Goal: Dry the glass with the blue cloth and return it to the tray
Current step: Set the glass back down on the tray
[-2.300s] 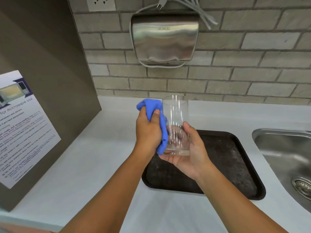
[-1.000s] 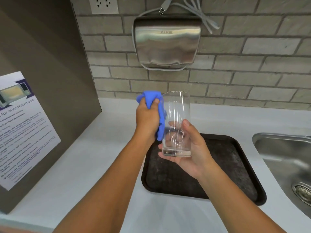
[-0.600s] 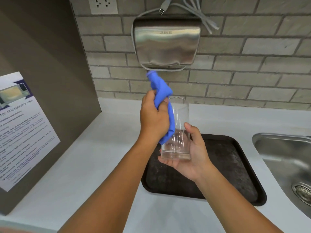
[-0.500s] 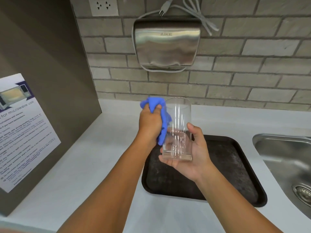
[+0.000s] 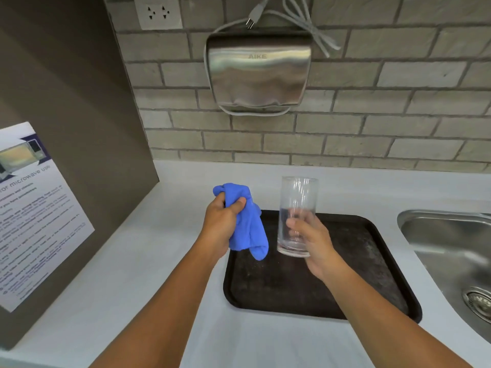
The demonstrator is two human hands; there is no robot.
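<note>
My right hand [image 5: 312,241] grips the lower half of a tall clear glass [image 5: 297,205], held upright above the far part of the dark tray [image 5: 372,277]. My left hand [image 5: 219,225] is closed around a bunched blue cloth [image 5: 248,229], whose loose end hangs down over the tray's left edge. A gap separates the cloth from the glass; they do not touch. The tray lies flat on the white counter [image 5: 148,261] with nothing standing on it.
A steel sink [image 5: 451,248] with its drain sits at the right. A metal hand dryer [image 5: 259,75] hangs on the brick wall above, with a wall socket [image 5: 158,12] to its left. A brown cabinet side with a printed notice [image 5: 29,208] bounds the left.
The cloth was pressed against the glass's left side and rubbed up and down. Now my left hand has pulled the cloth away to the left, and the glass has shifted right and lower over the tray.
</note>
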